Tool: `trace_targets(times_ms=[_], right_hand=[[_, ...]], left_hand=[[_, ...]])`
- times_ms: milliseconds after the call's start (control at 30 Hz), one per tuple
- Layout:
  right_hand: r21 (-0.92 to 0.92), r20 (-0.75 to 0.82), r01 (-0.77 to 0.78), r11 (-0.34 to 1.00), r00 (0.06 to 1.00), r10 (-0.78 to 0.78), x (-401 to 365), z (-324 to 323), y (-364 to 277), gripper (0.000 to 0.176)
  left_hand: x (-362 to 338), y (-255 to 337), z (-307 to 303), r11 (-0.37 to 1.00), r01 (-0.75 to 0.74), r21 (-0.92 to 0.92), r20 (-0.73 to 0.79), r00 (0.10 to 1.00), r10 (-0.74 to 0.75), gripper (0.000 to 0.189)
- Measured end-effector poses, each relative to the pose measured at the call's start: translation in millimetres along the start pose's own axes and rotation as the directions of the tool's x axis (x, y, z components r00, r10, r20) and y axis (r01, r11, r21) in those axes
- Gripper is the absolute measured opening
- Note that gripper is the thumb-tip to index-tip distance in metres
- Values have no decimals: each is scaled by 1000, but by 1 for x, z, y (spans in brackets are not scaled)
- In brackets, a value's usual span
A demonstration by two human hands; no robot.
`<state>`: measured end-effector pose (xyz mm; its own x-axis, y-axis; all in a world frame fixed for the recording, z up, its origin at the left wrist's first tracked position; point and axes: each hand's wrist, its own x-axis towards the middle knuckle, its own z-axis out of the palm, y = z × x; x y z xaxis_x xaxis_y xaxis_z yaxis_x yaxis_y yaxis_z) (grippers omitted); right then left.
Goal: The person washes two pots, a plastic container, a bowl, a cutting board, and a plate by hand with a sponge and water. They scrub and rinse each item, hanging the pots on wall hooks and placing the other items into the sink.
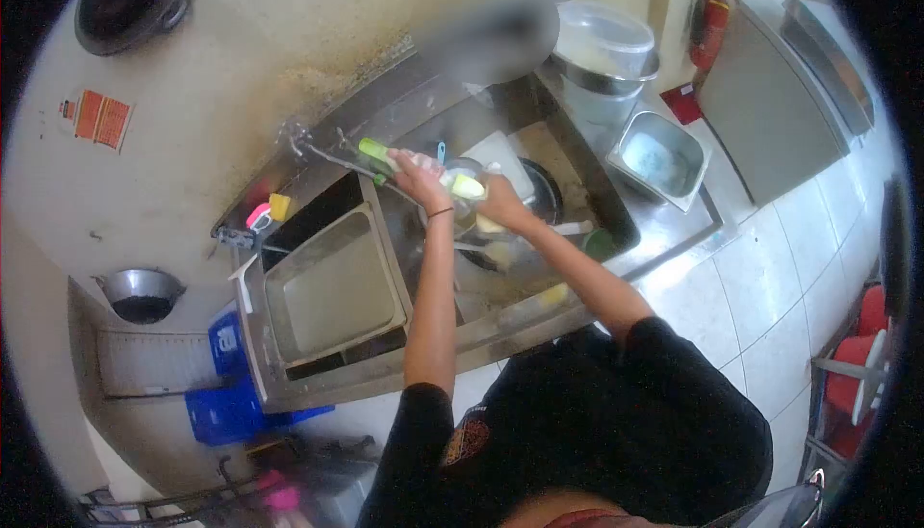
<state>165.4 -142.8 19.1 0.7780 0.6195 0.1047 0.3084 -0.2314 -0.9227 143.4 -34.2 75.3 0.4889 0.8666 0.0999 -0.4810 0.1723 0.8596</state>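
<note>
Tabletop [698, 225] of steel, with sink basins [611, 203] sunk in it, is set against a cream wall [289, 8], beside white floor tiles [770, 278]; a red fire extinguisher [710, 32] is seen at right. Over one basin, a pale-green item [469, 187] is clamped in the grip of the right hand [500, 203]; whether the left hand [421, 181] is closed on the green-ended piece [373, 150] by its fingers cannot be told. Print on the orange notice [101, 121] and black shirt [616, 412] is too small to be read.
</note>
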Motion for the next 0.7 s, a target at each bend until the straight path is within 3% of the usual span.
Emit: trace_targets(times_ms=[33,100,133,167,233,267,300,367,400,433,500,567,600,633,667,700], right_hand=[[1,-14,2,1000,1000,-2,2,4,2,37],[441,-226,-131,888,941,251,-8,3,-12,38],[638,-54,-228,735,939,339,-9,-6,-18,37],[642,-59,-227,733,938,342,-11,-4,-17,37],[187,-437,-28,982,893,109,-13,1,-15,34],[80,-351,99,992,934,-65,-12,-3,-8,33],[85,-343,91,992,938,-56,-9,-10,-2,33],[6,-102,-18,1000,995,19,-4,-21,8,32],[191,-87,-230,954,964,250,-13,-44,-18,38],[595,173,-322,736,946,274,3,-41,15,43],[471,-178,-122,874,957,230,3,-51,4,47],[273,-264,130,953,963,-56,-2,-49,-15,43],[45,-191,100,994,977,-90,-12,-44,-24,44],[48,-189,99,994,978,-88,-14,-35,-21,44],[-228,-171,240,944,944,-281,-15,-24,-18,47],[-480,-98,358,801,885,-455,-18,-17,-13,50]], left_hand=[[-4,1,10,998,-55,20,-33,998,55,41],[-7,1,17,996,-62,61,-108,992,69,42],[-8,2,18,998,-67,15,-136,988,68,42],[-7,3,20,997,-74,-30,-163,984,68,43],[-4,3,27,993,-106,-53,-209,973,92,42],[-8,9,31,994,-108,17,-201,973,109,42],[-9,8,29,990,-106,90,-195,973,122,43],[-5,4,22,992,-112,56,-209,970,121,42],[-2,3,18,995,-97,37,-219,970,103,42],[-1,2,14,996,-83,19,-228,970,85,42],[-2,1,13,994,-94,61,-248,963,106,41],[-5,-3,14,997,-51,54,-244,968,63,40],[-5,-6,16,997,-50,57,-247,967,63,40],[-3,-8,19,999,-44,31,-283,958,50,41],[-2,-10,19,999,-38,5,-319,947,38,41],[0,-10,16,999,-38,10,-322,946,40,41]])
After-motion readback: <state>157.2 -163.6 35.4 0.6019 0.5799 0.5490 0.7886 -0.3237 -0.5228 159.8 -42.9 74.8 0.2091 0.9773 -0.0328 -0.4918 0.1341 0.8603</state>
